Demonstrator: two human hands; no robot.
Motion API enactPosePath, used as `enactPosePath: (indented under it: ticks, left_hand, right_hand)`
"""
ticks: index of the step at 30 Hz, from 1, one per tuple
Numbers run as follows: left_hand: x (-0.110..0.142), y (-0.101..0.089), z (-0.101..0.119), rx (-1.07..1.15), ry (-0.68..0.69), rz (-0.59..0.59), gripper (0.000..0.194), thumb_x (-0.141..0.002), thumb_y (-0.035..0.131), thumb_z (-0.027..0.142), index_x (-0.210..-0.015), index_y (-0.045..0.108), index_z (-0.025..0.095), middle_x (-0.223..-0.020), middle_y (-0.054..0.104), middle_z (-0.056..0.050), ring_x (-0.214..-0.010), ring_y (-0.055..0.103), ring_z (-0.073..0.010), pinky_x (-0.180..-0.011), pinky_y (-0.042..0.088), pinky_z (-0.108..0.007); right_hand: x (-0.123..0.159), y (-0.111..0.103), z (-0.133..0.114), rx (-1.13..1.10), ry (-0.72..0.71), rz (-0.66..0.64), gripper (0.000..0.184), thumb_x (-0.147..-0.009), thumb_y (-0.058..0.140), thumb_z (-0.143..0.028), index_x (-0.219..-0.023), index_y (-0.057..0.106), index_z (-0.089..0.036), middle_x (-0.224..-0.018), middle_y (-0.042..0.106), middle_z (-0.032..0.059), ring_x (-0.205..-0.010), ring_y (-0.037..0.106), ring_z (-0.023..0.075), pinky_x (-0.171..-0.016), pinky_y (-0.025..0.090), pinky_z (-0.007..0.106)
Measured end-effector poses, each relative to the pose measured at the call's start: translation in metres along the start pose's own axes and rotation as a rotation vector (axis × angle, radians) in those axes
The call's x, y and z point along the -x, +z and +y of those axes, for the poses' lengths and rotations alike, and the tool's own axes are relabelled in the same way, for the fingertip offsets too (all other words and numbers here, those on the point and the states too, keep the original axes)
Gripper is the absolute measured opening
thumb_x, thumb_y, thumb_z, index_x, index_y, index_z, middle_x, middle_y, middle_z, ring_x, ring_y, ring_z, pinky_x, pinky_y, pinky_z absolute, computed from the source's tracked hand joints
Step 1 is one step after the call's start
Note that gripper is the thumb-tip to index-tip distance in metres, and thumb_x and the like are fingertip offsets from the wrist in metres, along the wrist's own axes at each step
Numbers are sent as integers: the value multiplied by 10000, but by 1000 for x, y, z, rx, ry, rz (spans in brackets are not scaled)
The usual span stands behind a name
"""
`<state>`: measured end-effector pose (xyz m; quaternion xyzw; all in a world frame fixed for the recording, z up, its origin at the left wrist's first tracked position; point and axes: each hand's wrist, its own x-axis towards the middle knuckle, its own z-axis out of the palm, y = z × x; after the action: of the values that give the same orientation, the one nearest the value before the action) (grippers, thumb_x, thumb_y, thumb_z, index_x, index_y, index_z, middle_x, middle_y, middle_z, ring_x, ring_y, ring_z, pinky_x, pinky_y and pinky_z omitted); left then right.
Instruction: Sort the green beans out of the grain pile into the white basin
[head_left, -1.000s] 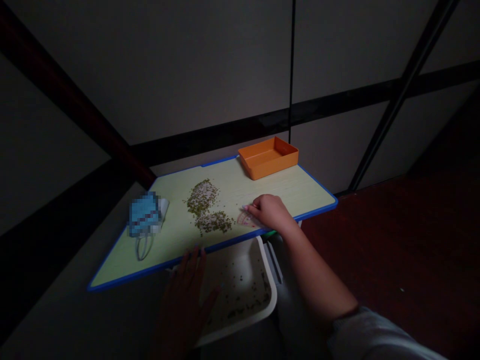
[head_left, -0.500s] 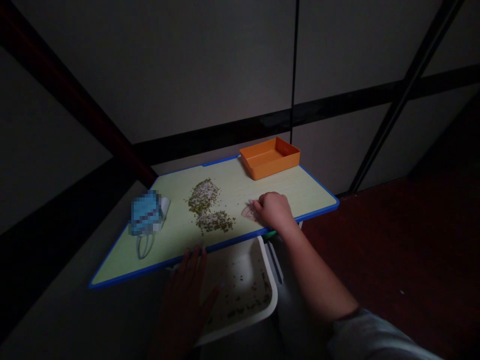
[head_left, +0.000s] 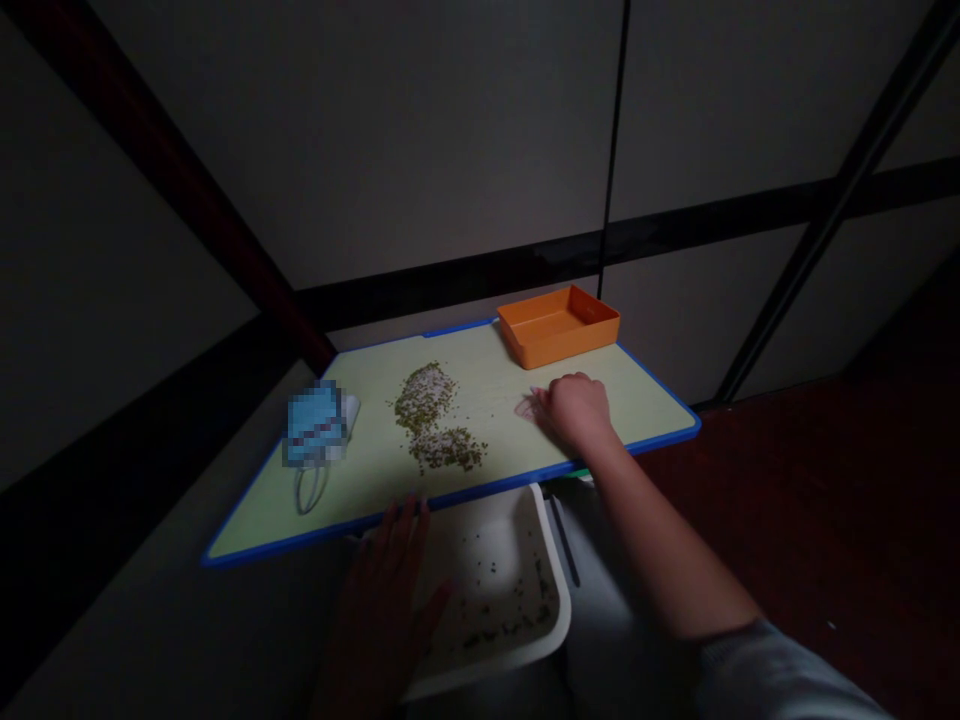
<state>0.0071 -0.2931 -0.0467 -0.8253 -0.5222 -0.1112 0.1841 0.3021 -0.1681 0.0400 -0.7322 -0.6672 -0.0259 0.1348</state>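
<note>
My right hand (head_left: 577, 408) is closed and rests low on the pale yellow tabletop (head_left: 510, 455), right of the seeds. From its fingers juts a thin see-through piece with reddish lines (head_left: 529, 408), which looks like a protractor. Two joined heaps of small greenish and pale seeds or grains (head_left: 427, 400) lie mid-table, with stray bits around them. In shadow, my left hand (head_left: 390, 580) is open, fingers stretched toward the table's front edge. It lies over the left side of a white plastic bin (head_left: 559, 600), which holds scattered dark bits under the table edge.
An orange tray (head_left: 559, 345) stands at the table's back right, by the panelled wall (head_left: 450, 150). On the left lies a blurred blue object (head_left: 315, 420) with a looped cord (head_left: 307, 490). Dark red floor (head_left: 787, 520) shows at right.
My right hand and the see-through piece have slid slightly away from me, toward the orange tray. The whole view has shifted a little; the left hand stays at the bin.
</note>
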Motion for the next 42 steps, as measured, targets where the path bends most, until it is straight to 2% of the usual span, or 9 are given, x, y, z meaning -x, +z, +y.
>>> enactPosePath:
  ticks: [2, 9, 13, 17, 27, 33, 42]
  left_hand:
    - [1, 1, 0, 0, 3, 10, 798, -867, 459, 502, -1515, 90, 219, -1530, 350, -95, -1415, 309, -274, -1065, 372, -453]
    - [-1, 1, 4, 12, -1, 62, 777, -874, 424, 531, -1512, 121, 207, -1518, 370, -100, -1402, 332, -279, -1070, 356, -455]
    - [-1, 0, 5, 5, 4, 63, 795, -869, 419, 557, -1512, 119, 200, -1520, 365, -109, -1396, 340, -291, -1052, 362, -463]
    - [-1, 0, 5, -9, 8, 71, 798, -872, 407, 566, -1514, 103, 202, -1513, 377, -112, -1400, 335, -288, -1049, 365, -459]
    - [-2, -2, 4, -29, 18, 64, 810, -863, 429, 549, -1514, 101, 195, -1510, 382, -112, -1392, 351, -285, -1031, 391, -452]
    - [-3, -4, 4, -6, 21, 37, 813, -863, 443, 538, -1515, 94, 200, -1517, 373, -103, -1411, 314, -282, -1040, 384, -453]
    - [-2, -2, 4, 9, 14, 36, 792, -867, 419, 549, -1513, 115, 204, -1524, 360, -105, -1409, 316, -285, -1049, 365, -463]
  right_hand:
    - [-6, 0, 4, 42, -23, -7, 482, -940, 375, -418, -918, 735, -97, -933, 705, 211, -936, 609, 292, -748, 397, 374]
    - [-27, -2, -1, 163, -254, -67, 468, -943, 376, -386, -965, 734, -86, -1000, 704, 217, -988, 590, 298, -766, 394, 369]
    - [-42, 3, -15, 172, -307, -102, 452, -938, 390, -377, -967, 737, -89, -1024, 703, 218, -991, 591, 295, -764, 402, 368]
    - [-52, 9, -34, 147, -342, -79, 467, -948, 373, -384, -983, 735, -92, -1040, 699, 221, -1004, 587, 287, -778, 401, 368]
    - [-63, 26, -74, 94, -581, -2, 471, -952, 367, -401, -928, 736, -108, -995, 710, 188, -1004, 581, 285, -776, 406, 373]
    - [-55, 25, -73, 100, -708, 16, 485, -956, 351, -422, -895, 730, -125, -960, 715, 163, -967, 582, 277, -757, 386, 378]
    - [-39, 15, -58, 127, -760, -18, 487, -956, 346, -422, -892, 710, -106, -949, 710, 167, -961, 575, 268, -761, 347, 373]
